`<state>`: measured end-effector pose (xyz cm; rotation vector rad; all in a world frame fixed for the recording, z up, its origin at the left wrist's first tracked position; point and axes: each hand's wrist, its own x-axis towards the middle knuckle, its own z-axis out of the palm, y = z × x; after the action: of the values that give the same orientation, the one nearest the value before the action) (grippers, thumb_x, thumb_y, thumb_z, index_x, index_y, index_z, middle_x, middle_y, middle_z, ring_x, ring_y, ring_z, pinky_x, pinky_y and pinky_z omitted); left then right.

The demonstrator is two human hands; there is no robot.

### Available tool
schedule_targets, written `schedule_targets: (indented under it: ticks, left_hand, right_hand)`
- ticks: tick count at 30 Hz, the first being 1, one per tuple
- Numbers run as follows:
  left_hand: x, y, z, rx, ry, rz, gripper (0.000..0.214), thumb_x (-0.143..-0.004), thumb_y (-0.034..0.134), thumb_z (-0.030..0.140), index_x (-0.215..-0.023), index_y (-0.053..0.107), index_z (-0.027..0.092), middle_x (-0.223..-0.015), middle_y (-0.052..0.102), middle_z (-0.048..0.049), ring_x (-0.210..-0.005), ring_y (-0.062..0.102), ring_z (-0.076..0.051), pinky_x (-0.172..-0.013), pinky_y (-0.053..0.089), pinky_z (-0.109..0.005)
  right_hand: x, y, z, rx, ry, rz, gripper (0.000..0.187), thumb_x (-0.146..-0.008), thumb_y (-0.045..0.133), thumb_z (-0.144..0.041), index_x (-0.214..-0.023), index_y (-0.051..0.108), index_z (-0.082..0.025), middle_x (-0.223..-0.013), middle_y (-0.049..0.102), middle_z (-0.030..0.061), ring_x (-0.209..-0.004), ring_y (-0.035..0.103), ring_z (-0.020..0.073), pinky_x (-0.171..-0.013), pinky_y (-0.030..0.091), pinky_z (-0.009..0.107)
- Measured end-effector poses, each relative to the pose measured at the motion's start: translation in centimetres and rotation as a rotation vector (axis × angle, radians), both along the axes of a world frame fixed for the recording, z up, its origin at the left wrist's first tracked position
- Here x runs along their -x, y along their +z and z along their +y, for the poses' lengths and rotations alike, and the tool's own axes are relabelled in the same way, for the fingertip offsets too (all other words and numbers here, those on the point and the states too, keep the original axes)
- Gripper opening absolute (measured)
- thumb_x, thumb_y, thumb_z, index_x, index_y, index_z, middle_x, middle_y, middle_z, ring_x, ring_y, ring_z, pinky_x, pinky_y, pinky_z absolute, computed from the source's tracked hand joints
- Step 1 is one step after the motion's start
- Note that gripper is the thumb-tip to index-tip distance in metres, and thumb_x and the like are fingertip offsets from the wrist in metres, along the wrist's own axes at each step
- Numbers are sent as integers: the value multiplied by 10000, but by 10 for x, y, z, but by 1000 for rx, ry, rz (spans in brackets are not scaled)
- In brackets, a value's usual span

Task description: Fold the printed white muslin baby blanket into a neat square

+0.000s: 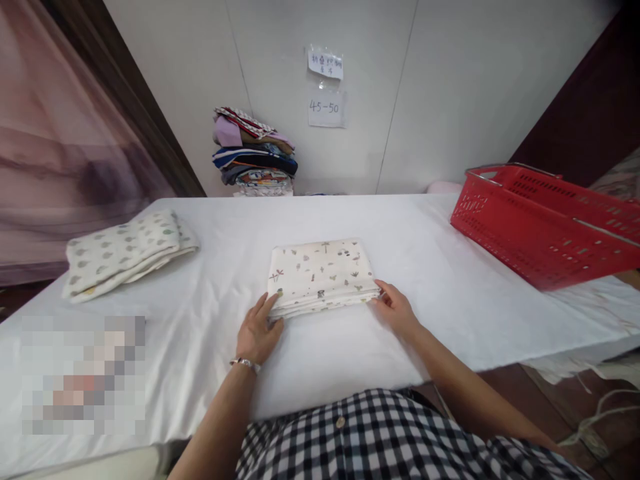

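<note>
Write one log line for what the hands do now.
left hand: at near-left corner of folded cloth | right hand: at near-right corner | folded cloth: flat on white table

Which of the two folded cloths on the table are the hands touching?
The middle cloth, with small scattered prints; the leaf-dotted cloth lies apart, far left.

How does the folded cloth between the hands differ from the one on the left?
The middle cloth is cream with tiny scattered motifs; the left cloth has grey-green blobs. The middle cloth lies square, touched by the left hand and right hand; the left cloth lies askew, untouched. Both are folded on the white table.
</note>
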<state>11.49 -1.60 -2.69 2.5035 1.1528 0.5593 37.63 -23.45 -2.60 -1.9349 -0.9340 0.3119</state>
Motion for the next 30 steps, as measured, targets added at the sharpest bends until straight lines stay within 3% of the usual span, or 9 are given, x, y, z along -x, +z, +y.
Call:
schedule_targets:
  ticks: [11,18,21,24,27,30]
  left_hand:
    - [-2,-8,5,42,72,-37,382,-815,463,284,-1176,587,296,-1276,537,-13,-1160,496,-228,-983,419,-386]
    - [-3,-9,6,45,78,-28,379,-823,433,265,-1162,598,298,-1265,545,-12,-1149,504,-218,-978,422,-372]
    - [1,-7,5,47,27,-38,409,-804,456,261,-1196,565,301,-1272,535,-10,-1174,485,-204,-988,410,-353]
    - [5,-2,1,60,-14,-27,482,-774,501,269,-1255,505,285,-1336,473,-25,-1199,463,-207,-997,397,-356]
    - [-1,11,-5,47,15,18,515,-778,522,329,-1286,466,269,-1414,372,-55,-1232,426,-241,-996,385,-406]
    - [-21,28,-7,-50,36,42,535,-830,445,462,-1307,437,221,-1448,299,-108,-1288,341,-275,-1007,341,-457]
  right_hand:
    - [-5,-11,6,-101,-39,-2,342,-759,528,-357,-1051,632,-213,-839,582,17,-730,528,144,-727,458,308]
    - [-7,-6,3,-54,-12,-58,318,-764,530,-343,-1015,660,-196,-792,584,17,-710,541,143,-720,459,308]
    - [-9,1,-4,58,53,-131,346,-802,499,-363,-1096,627,-233,-994,586,49,-809,568,160,-710,482,311]
    - [-11,5,-9,108,74,-257,360,-820,484,-388,-1139,601,-269,-1301,455,58,-1100,495,223,-797,494,359]
    - [-11,10,0,86,104,-410,411,-844,459,-393,-1220,543,-251,-1422,336,55,-1296,306,249,-997,373,442]
    - [-6,20,26,97,171,-494,491,-870,411,-410,-1316,441,-208,-1454,284,79,-1348,209,241,-1075,248,458]
